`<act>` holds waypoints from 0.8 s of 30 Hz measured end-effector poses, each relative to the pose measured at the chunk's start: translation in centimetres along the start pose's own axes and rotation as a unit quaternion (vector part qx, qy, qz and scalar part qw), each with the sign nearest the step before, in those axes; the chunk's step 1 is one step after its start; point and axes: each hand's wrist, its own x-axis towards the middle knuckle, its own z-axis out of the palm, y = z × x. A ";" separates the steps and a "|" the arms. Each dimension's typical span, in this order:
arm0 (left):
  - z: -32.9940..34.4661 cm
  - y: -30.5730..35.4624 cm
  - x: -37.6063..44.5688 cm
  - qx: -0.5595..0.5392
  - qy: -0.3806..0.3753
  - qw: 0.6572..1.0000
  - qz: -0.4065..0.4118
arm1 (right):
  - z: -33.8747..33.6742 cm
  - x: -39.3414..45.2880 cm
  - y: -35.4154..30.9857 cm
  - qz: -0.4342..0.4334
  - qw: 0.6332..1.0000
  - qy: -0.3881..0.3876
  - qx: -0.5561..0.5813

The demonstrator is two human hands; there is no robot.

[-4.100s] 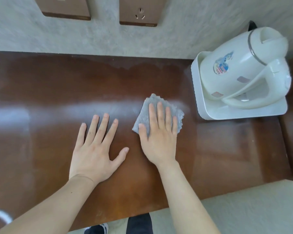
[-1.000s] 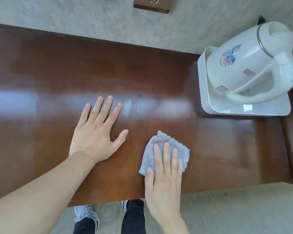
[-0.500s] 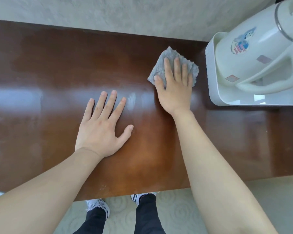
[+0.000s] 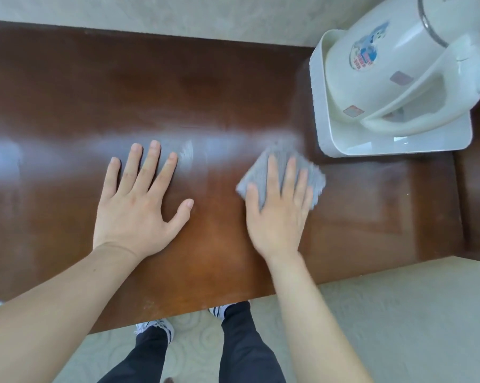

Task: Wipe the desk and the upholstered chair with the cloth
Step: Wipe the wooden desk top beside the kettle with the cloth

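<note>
Right hand (image 4: pixel 277 214) lay flat, fingers extended, palm down, pressing the grey cloth (image 4: pixel 281 172) onto the brown desk (image 4: pixel 178 87); not clenched, just pinning it. Cloth sat right of the desk's middle, near the white tray (image 4: pixel 399 145) but apart from it, edges blurred. Left hand (image 4: pixel 139 205) was released, fingers spread, flat on the desk left of the cloth, holding nothing. White kettle (image 4: pixel 393 64) stood in the tray at the far right corner. Glossy streak ran across the desk beyond the fingertips. Dark trouser legs and shoes (image 4: pixel 156 327) showed below the near edge on pale carpet (image 4: pixel 399 327). Upholstered chair not visible.
</note>
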 end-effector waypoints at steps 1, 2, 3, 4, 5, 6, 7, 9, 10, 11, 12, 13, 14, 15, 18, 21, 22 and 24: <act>0.1 0.1 -0.6 0.016 -0.001 1.000 0.010 | 0.2 2.0 -0.4 0.015 1.000 0.003 0.004; 0.1 0.2 -1.2 0.025 -0.009 1.000 0.014 | 0.3 3.8 -1.0 0.025 1.000 0.001 0.008; 0.2 0.1 -1.1 0.014 -0.009 1.000 0.013 | 0.0 6.2 -1.6 0.024 1.000 -0.011 0.007; 0.1 -0.3 -1.0 0.009 -0.008 1.000 0.010 | 0.1 8.1 -2.4 0.028 0.999 -0.020 0.018; 0.1 -0.6 -0.6 0.014 -0.006 1.000 0.008 | 0.0 9.6 -3.0 0.029 0.999 -0.026 0.032; 0.2 -0.7 -0.3 0.018 -0.004 1.000 0.006 | -0.1 10.3 -3.2 0.018 0.999 -0.029 0.037; 0.3 -0.7 0.1 0.017 -0.004 1.000 0.004 | 0.0 10.3 -3.1 0.009 0.999 -0.028 0.035; 0.3 -0.7 0.5 0.009 -0.002 1.000 0.001 | 0.4 7.4 -2.5 -0.008 1.000 -0.013 0.025; 0.4 -0.8 0.4 0.007 -0.002 1.000 0.000 | 0.5 4.7 -1.9 -0.010 1.000 -0.003 0.025; 0.4 -0.8 0.2 0.007 -0.003 1.000 0.002 | 0.7 1.6 -1.3 -0.005 0.999 0.002 0.031; 0.3 -0.8 0.2 0.007 -0.002 1.000 0.005 | 0.8 -1.8 -0.7 0.003 0.999 0.003 0.036; 0.3 -0.8 0.2 0.007 -0.003 1.000 0.005 | 1.0 -5.1 -0.1 0.010 0.999 -0.004 0.039; 0.2 -0.8 0.2 0.008 -0.003 1.000 0.005 | 1.0 -7.9 0.5 0.014 0.999 -0.018 0.044; 0.2 -0.8 0.2 0.010 -0.002 1.000 0.005 | 1.0 -10.0 0.9 0.018 0.998 -0.036 0.047; 0.1 -0.5 0.4 0.008 -0.008 1.000 0.002 | 1.0 -9.8 2.1 0.021 0.997 -0.070 0.038; 0.1 -0.5 0.3 0.008 -0.018 1.000 -0.002 | 0.4 -4.2 1.9 0.020 0.997 -0.069 0.022; -0.1 -0.5 0.3 0.008 -0.022 1.000 -0.003 | 0.1 -1.8 1.7 0.019 0.998 -0.063 0.021; -0.3 -0.4 0.3 0.010 -0.027 1.000 -0.003 | -0.3 3.0 0.9 0.007 0.999 -0.050 0.010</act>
